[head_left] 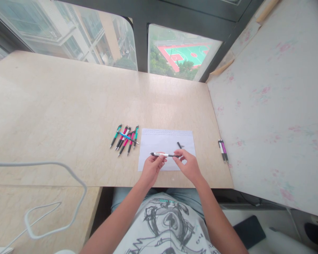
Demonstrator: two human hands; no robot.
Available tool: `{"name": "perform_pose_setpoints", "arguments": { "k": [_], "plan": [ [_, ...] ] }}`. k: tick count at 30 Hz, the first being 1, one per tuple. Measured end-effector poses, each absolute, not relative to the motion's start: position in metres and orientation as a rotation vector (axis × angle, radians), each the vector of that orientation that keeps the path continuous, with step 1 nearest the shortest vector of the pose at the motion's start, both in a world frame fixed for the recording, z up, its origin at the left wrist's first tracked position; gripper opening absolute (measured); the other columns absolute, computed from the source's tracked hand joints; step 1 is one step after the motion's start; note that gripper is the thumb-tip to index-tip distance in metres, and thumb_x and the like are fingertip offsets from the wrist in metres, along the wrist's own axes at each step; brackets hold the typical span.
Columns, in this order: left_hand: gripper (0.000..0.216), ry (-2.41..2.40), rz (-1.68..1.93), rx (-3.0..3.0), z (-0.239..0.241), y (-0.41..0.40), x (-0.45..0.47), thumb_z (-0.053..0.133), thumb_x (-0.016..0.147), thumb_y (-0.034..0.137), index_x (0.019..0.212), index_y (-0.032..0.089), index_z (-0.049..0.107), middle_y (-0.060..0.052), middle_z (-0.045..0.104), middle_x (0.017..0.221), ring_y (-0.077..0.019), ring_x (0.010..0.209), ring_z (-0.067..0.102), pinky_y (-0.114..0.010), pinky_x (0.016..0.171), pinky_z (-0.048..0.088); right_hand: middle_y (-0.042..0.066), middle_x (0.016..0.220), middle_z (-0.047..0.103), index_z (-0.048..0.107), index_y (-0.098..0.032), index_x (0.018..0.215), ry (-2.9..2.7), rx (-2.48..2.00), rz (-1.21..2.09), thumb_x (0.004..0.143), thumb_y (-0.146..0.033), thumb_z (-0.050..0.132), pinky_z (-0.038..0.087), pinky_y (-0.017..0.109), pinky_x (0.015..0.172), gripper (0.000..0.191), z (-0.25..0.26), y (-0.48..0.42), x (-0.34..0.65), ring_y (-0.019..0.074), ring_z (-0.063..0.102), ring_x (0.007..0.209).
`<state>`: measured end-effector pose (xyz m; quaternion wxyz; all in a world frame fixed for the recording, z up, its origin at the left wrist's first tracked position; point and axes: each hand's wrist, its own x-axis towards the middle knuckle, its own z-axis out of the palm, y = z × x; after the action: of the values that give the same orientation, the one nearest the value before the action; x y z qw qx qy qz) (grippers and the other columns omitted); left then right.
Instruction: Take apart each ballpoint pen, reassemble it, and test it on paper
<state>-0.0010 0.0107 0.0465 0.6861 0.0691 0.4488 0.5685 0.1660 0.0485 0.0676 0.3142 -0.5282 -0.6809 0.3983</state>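
Both hands hold one white and black pen level above a white sheet of paper. My left hand pinches its left half, and my right hand pinches its right, dark end. A small dark pen part lies on the paper just beyond my right hand. To the left of the paper lies a pile of several pens in teal, pink, blue and white.
Two more pens lie at the right edge of the beige table, beside a pale flowered wall. A white cable loops over the near left. Windows run along the far side.
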Motion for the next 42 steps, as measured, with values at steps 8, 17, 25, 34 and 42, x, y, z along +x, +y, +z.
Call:
{"name": "perform_pose_setpoints", "arguments": {
  "k": [8,17,25,34,42],
  "plan": [
    [0.026,0.993,1.259,0.159,0.044,0.011,0.001,0.082,0.069,0.028,0.089,0.013,0.074,-0.006,0.072,0.085,-0.0101,0.071,0.062,-0.021,0.066,0.047,0.004,0.080,0.073,0.069,-0.020,0.087,-1.831,-1.399,1.061,0.090,-0.043,0.055,0.051,0.029,0.067,0.027,0.069,0.049,0.168,0.0191,0.067,0.074],
    [0.028,1.020,1.264,0.158,0.047,0.011,0.003,0.084,0.066,0.031,0.085,0.014,0.074,-0.006,0.071,0.082,-0.0104,0.070,0.062,-0.022,0.066,0.048,0.002,0.065,0.068,0.065,-0.021,0.069,-1.939,-1.426,0.996,0.096,-0.042,0.047,0.047,0.028,0.064,0.039,0.071,0.048,0.167,0.0158,0.062,0.062],
    [0.027,1.041,1.270,0.137,0.045,0.011,0.003,0.083,0.067,0.030,0.087,0.013,0.074,-0.005,0.070,0.080,-0.0094,0.069,0.061,-0.020,0.065,0.047,0.005,0.088,0.071,0.066,-0.021,0.092,-1.874,-1.376,1.001,0.087,-0.036,0.059,0.051,0.028,0.067,0.018,0.066,0.047,0.166,0.0182,0.065,0.075],
    [0.026,1.031,1.276,0.183,0.047,0.012,0.001,0.083,0.066,0.028,0.085,0.014,0.073,-0.004,0.069,0.077,-0.0101,0.067,0.060,-0.022,0.066,0.046,0.001,0.070,0.066,0.064,-0.021,0.074,-1.929,-1.350,1.006,0.091,-0.037,0.055,0.044,0.027,0.065,0.026,0.069,0.045,0.166,0.0159,0.058,0.064],
    [0.026,1.061,1.312,0.114,0.038,0.013,-0.003,0.082,0.069,0.030,0.086,0.013,0.073,-0.004,0.068,0.080,-0.0078,0.067,0.059,-0.019,0.064,0.047,0.002,0.077,0.070,0.066,-0.021,0.085,-1.975,-1.514,0.987,0.096,-0.043,0.043,0.043,0.026,0.064,0.034,0.066,0.067,0.180,0.0159,0.062,0.069]
  ]
}}
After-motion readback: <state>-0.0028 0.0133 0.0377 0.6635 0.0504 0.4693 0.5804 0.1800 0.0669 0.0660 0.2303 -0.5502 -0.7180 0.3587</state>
